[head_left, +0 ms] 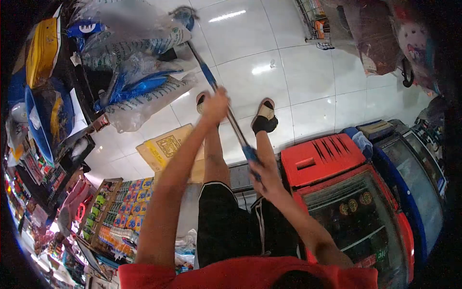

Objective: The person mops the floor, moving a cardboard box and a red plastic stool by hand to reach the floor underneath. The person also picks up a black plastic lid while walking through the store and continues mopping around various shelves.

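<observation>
A long mop [237, 127] with a silver shaft and blue grip sections runs slantwise from my body toward the upper left. My left hand [216, 107] is wrapped around the middle of the shaft. Lower down, my right hand [266, 178] grips the blue end of the handle near my shorts. Clear plastic bags partly cover the far stretch of the shaft; beyond them a grey and blue fringed head [185, 16] shows on the white tiled floor [308, 72].
Plastic-wrapped goods [149, 91] hang at the left over the floor. A flattened cardboard sheet [166, 147] lies by my feet. At right stand a red chest freezer [322, 159] and a blue one [409, 178]. A wire rack [315, 24] is at the top right.
</observation>
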### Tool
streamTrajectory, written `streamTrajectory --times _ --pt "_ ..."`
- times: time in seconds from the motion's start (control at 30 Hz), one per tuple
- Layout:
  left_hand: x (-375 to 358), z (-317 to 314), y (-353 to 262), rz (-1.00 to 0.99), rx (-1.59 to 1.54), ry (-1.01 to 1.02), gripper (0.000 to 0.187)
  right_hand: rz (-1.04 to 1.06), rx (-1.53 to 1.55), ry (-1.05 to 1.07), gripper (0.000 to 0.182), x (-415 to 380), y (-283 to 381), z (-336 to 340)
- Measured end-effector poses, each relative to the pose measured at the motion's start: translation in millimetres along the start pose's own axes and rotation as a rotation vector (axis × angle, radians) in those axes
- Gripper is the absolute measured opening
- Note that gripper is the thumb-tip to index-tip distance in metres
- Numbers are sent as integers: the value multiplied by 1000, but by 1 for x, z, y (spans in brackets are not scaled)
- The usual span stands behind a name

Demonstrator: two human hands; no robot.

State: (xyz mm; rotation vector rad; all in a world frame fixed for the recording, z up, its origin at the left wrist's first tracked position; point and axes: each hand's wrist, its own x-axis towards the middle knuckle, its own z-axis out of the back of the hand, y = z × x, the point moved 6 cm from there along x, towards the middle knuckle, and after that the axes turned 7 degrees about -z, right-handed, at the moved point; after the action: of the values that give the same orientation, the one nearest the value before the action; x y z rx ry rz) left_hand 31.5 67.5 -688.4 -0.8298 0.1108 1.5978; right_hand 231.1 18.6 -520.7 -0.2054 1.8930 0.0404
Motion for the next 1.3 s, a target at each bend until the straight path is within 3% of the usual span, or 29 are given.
streamTrajectory --times 0.03,0.07,0.17,0.23,0.3,0.33,0.4,0.43,0.47,0.5,0.53,0.6,0.63,0.73,0.8,0.87,0.9,0.97,1.0,1.03,1.07,1.1,1.13,1.17,1.23,1.3 --pt "15 5 25 -122 364 -91 38 1 14 67 44 30 9 -15" --pt "27 32 47 -7 210 -107 33 5 30 136 45 57 17 -28" --pt "53 63 84 -54 274 -81 19 36 79 157 47 81 39 -63" --pt "50 56 80 -60 296 39 16 46 163 220 48 72 32 -68" --pt "29 21 52 -206 252 17 17 29 216 209 47 49 2 -41" --pt "18 -5 33 -161 350 -140 18 -5 197 132 45 28 -15 -22" --pt "-7 -63 -26 -172 102 20 11 -111 220 -36 42 -21 -59 31" --pt "-39 -33 -75 -308 87 103 10 -99 103 -122 41 -70 -47 25" --pt "-58 -73 -105 -386 -103 -64 6 -209 111 -157 46 -99 -71 54" --pt "-80 -61 -136 -402 -272 -141 7 -207 24 -315 53 -134 -70 57" --pt "-104 -46 -167 -431 -438 -217 7 -270 35 -306 55 -161 -81 65" --pt "-123 -50 -199 -375 -222 128 8 -337 57 -300 58 -188 -92 65" --pt "-123 -41 -196 -381 -222 128 8 -357 46 -300 58 -193 -91 59" --pt "-115 -25 -164 -396 -230 159 9 -339 46 -306 55 -175 -75 33" --pt "-90 -25 -128 -411 5 31 14 -262 72 -260 47 -140 -57 17" --pt "-52 8 -72 -258 172 -10 20 -148 94 -234 41 -76 -37 9" --pt "-18 -17 -27 -88 227 2 24 -79 118 -257 40 -37 -24 5" --pt "24 39 39 -110 373 -170 35 -103 139 -66 44 25 33 -47" --pt "55 52 85 -21 386 -246 34 13 -72 259 42 47 72 -75" --pt "78 76 122 -16 454 -343 31 64 42 341 40 85 95 -98" --pt "87 120 133 43 461 -261 30 61 70 298 33 91 129 -134" --pt "97 145 149 -32 476 -294 30 138 84 454 26 115 155 -155" --pt "107 169 164 -15 445 -339 30 191 104 438 27 129 175 -172" --pt "111 182 173 6 420 -384 30 106 156 448 26 144 190 -191" --pt "111 186 177 48 387 -423 31 25 201 472 26 153 197 -201" --pt "120 170 176 -8 452 -460 31 188 238 477 32 140 185 -182"
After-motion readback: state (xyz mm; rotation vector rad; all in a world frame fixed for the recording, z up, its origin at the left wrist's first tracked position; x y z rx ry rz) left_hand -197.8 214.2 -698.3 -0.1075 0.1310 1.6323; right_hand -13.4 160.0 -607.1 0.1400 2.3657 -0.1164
